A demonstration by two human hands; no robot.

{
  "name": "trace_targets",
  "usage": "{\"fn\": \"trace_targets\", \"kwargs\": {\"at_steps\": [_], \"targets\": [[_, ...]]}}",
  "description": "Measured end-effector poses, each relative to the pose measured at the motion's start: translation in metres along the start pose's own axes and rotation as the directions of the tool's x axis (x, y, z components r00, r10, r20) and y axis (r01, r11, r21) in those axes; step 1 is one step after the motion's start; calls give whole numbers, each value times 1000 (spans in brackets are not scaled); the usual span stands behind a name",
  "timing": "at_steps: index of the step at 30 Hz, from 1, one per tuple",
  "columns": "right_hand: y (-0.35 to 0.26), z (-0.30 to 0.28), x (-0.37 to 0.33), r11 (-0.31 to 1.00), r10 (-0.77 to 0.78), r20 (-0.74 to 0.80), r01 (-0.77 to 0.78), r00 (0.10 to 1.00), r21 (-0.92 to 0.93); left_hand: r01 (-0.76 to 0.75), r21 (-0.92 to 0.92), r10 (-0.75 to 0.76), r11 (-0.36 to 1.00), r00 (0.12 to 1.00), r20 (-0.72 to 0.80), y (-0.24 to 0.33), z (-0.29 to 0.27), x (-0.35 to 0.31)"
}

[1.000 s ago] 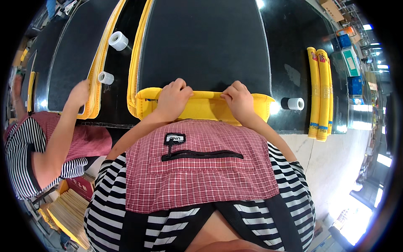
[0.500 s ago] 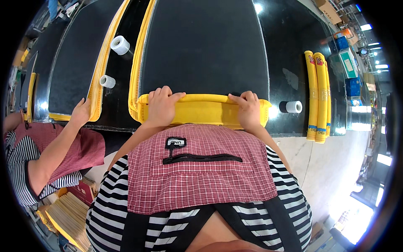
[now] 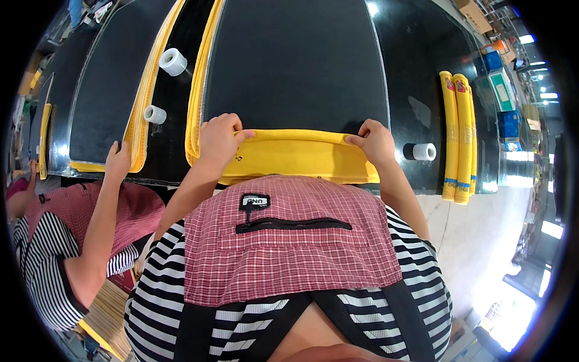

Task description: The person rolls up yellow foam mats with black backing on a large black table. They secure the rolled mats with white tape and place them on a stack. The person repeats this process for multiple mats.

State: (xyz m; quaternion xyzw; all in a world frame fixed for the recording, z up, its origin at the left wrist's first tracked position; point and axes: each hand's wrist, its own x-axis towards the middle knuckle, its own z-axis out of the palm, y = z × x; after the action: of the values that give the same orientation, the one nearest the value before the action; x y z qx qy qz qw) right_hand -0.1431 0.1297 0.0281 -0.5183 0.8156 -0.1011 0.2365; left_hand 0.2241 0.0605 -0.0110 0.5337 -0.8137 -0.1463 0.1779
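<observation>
I'm seeing the left hand (image 3: 219, 142) and right hand (image 3: 377, 145) pinching, wider apart than before, the rolled yellow near edge (image 3: 295, 135) of a flat black-faced mat (image 3: 294, 69), its roll running left-right.

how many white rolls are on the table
3: the upper roll and lower roll, between the left mat and middle mat, and the third roll, right of the right hand. Others could be hidden.

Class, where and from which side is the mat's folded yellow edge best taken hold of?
Probably near both ends, from the near side, where the left grip and right grip are: the folded yellow edge is long and runs left to right, so one middle hold might let it skew.
</observation>
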Motion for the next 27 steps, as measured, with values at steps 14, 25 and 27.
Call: {"fn": "trace_targets", "kwargs": {"at_steps": [14, 25, 27], "targets": [[38, 10, 8, 942, -331, -82, 334, 940, 23, -350, -29, 340, 936, 924, -175, -24, 7, 1], [39, 11, -17, 631, -745, -72, 665, 664, -399, -561, 43, 563, 827, 826, -37, -28, -15, -5], [43, 8, -15, 647, -710, -8, 648, 704, -402, -546, 43, 544, 836, 837, 61, -30, -17, 1]]}}
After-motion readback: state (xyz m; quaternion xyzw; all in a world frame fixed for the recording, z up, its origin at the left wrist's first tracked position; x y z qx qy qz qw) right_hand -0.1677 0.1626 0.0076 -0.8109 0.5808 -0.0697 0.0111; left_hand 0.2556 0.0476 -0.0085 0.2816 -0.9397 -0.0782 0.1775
